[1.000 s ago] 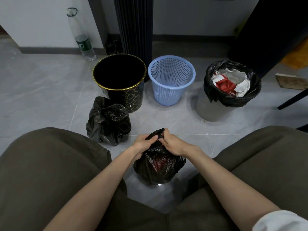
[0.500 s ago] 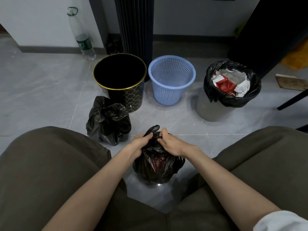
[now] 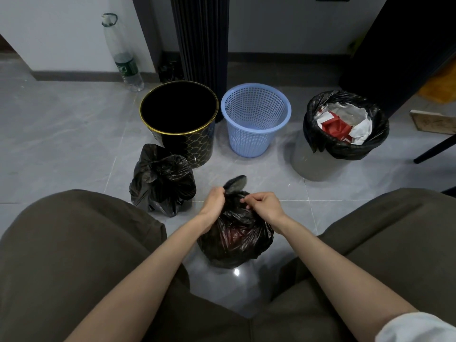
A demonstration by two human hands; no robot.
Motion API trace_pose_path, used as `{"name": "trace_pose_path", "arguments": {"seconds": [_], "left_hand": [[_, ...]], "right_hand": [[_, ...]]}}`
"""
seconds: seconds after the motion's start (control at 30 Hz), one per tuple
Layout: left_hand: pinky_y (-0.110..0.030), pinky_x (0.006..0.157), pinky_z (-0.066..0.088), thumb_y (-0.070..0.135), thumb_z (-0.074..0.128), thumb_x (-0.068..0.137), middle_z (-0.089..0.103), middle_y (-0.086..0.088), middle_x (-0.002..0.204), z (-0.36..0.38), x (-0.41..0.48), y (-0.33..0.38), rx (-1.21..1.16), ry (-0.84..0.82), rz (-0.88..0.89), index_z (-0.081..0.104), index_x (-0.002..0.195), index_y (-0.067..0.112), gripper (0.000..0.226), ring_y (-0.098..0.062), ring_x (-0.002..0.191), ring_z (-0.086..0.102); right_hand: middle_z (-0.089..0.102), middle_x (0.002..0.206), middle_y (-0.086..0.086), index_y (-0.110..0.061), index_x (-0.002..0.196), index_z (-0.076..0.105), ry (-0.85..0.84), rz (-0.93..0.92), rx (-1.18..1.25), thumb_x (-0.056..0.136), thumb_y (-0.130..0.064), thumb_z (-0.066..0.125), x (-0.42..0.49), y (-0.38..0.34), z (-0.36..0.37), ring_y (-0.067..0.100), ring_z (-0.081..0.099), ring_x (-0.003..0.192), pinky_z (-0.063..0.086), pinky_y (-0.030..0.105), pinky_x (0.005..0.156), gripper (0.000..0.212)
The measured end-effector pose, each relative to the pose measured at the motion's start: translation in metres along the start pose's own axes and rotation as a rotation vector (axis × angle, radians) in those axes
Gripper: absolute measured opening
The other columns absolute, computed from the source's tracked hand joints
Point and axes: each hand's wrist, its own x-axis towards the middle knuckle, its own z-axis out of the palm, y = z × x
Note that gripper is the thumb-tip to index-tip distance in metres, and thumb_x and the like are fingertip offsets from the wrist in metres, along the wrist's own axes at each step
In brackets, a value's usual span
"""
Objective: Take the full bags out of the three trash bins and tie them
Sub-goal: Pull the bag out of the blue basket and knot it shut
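A full black trash bag (image 3: 235, 240) sits on the floor between my knees. My left hand (image 3: 214, 199) grips its gathered neck, with a loose black end sticking up past the fingers. My right hand (image 3: 265, 202) pinches the plastic at the top right of the bag. A second black bag (image 3: 161, 180), tied, lies to the left by the black gold-rimmed bin (image 3: 179, 122), which holds no bag. The blue mesh bin (image 3: 255, 119) holds no bag either. The grey bin (image 3: 318, 161) at right carries a black liner (image 3: 345, 146) with red and white waste.
A clear plastic bottle (image 3: 124, 54) stands by the wall at back left. A dark ribbed column (image 3: 202, 38) rises behind the bins. A dark furniture piece (image 3: 399, 50), a black leg (image 3: 434, 149) and a wooden board (image 3: 433, 122) are at right. My knees flank the bag.
My hands have drawn apart at the bag's top. The left has pulled the loose end up and leftward; the right has shifted right, still pinching the plastic.
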Motion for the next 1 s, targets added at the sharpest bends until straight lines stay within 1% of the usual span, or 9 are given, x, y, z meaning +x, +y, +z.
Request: {"name": "trace_pose_path", "arguments": {"seconds": [0.13, 0.27, 0.33, 0.43, 0.57, 0.7, 0.83, 0.9, 1.0], "left_hand": [[-0.03, 0.083, 0.037, 0.022, 0.029, 0.102, 0.062, -0.017, 0.105, 0.016, -0.005, -0.013, 0.292, -0.098, 0.211, 0.054, 0.097, 0.001, 0.034, -0.027, 0.102, 0.056], [-0.035, 0.085, 0.043, 0.019, 0.036, 0.1, 0.067, -0.01, 0.091, 0.016, 0.002, -0.021, 0.236, -0.005, 0.25, 0.061, 0.087, 0.007, 0.031, -0.027, 0.093, 0.061], [-0.034, 0.083, 0.043, 0.016, 0.038, 0.099, 0.063, -0.003, 0.081, 0.014, 0.001, -0.019, 0.187, 0.016, 0.237, 0.059, 0.08, 0.012, 0.029, -0.023, 0.085, 0.059], [-0.033, 0.08, 0.043, 0.017, 0.04, 0.099, 0.062, -0.003, 0.083, 0.01, -0.003, -0.014, 0.194, 0.022, 0.241, 0.064, 0.086, 0.009, 0.028, -0.017, 0.082, 0.056], [-0.026, 0.067, 0.037, 0.017, 0.04, 0.097, 0.056, 0.005, 0.068, 0.005, -0.006, -0.012, 0.226, -0.037, 0.266, 0.051, 0.065, 0.021, 0.035, -0.013, 0.071, 0.051], [-0.015, 0.059, 0.034, 0.019, 0.041, 0.097, 0.056, 0.009, 0.065, 0.006, -0.008, -0.01, 0.272, -0.076, 0.297, 0.051, 0.062, 0.024, 0.037, -0.005, 0.063, 0.049], [-0.013, 0.073, 0.038, 0.021, 0.048, 0.095, 0.063, 0.005, 0.082, 0.003, -0.008, -0.006, 0.249, -0.206, 0.28, 0.062, 0.076, 0.021, 0.024, -0.004, 0.077, 0.053], [-0.023, 0.081, 0.045, 0.023, 0.055, 0.092, 0.066, -0.001, 0.086, -0.004, -0.005, -0.011, 0.319, -0.243, 0.316, 0.064, 0.086, 0.016, 0.013, -0.009, 0.079, 0.057], [-0.039, 0.08, 0.047, 0.017, 0.057, 0.088, 0.066, -0.011, 0.088, -0.015, -0.001, -0.021, 0.554, -0.21, 0.407, 0.062, 0.092, 0.008, 0.011, -0.024, 0.084, 0.061]], "right_hand": [[0.072, 0.075, 0.002, -0.021, 0.063, 0.071, -0.03, -0.07, -0.061, 0.082, -0.009, 0.063, -0.002, -0.004, 0.006, 0.014, 0.066, 0.08, 0.051, 0.034, 0.088, 0.024], [0.074, 0.076, -0.001, -0.021, 0.06, 0.072, -0.14, -0.068, 0.009, 0.084, -0.014, 0.062, 0.0, -0.007, 0.003, 0.015, 0.067, 0.083, 0.05, 0.043, 0.096, 0.027], [0.073, 0.079, 0.0, -0.021, 0.065, 0.073, -0.198, -0.072, 0.046, 0.085, -0.012, 0.062, -0.003, -0.009, 0.004, 0.015, 0.066, 0.086, 0.05, 0.04, 0.096, 0.025], [0.072, 0.08, 0.001, -0.018, 0.073, 0.074, -0.276, -0.058, 0.144, 0.086, -0.011, 0.063, -0.007, -0.013, 0.004, 0.014, 0.066, 0.086, 0.052, 0.027, 0.087, 0.018], [0.063, 0.064, -0.003, -0.002, 0.076, 0.068, -0.224, -0.024, 0.275, 0.09, -0.027, 0.063, -0.013, -0.016, 0.005, 0.0, 0.058, 0.057, 0.044, 0.01, 0.057, 0.029], [0.059, 0.063, 0.003, 0.001, 0.078, 0.062, -0.174, 0.016, 0.351, 0.095, -0.023, 0.055, -0.014, -0.019, 0.006, -0.001, 0.05, 0.045, 0.037, 0.01, 0.046, 0.03], [0.053, 0.051, -0.004, -0.015, 0.064, 0.052, -0.134, 0.154, 0.485, 0.095, -0.026, 0.053, -0.008, -0.02, 0.007, 0.003, 0.039, 0.042, 0.028, 0.019, 0.05, 0.034], [0.049, 0.049, -0.008, -0.016, 0.068, 0.053, -0.1, 0.206, 0.598, 0.097, -0.021, 0.051, -0.003, -0.022, 0.005, 0.001, 0.035, 0.038, 0.027, 0.017, 0.045, 0.029], [0.043, 0.059, -0.005, -0.017, 0.073, 0.055, -0.163, 0.179, 0.594, 0.099, -0.017, 0.046, 0.0, -0.025, -0.002, 0.002, 0.033, 0.042, 0.027, 0.016, 0.043, 0.028]]}}
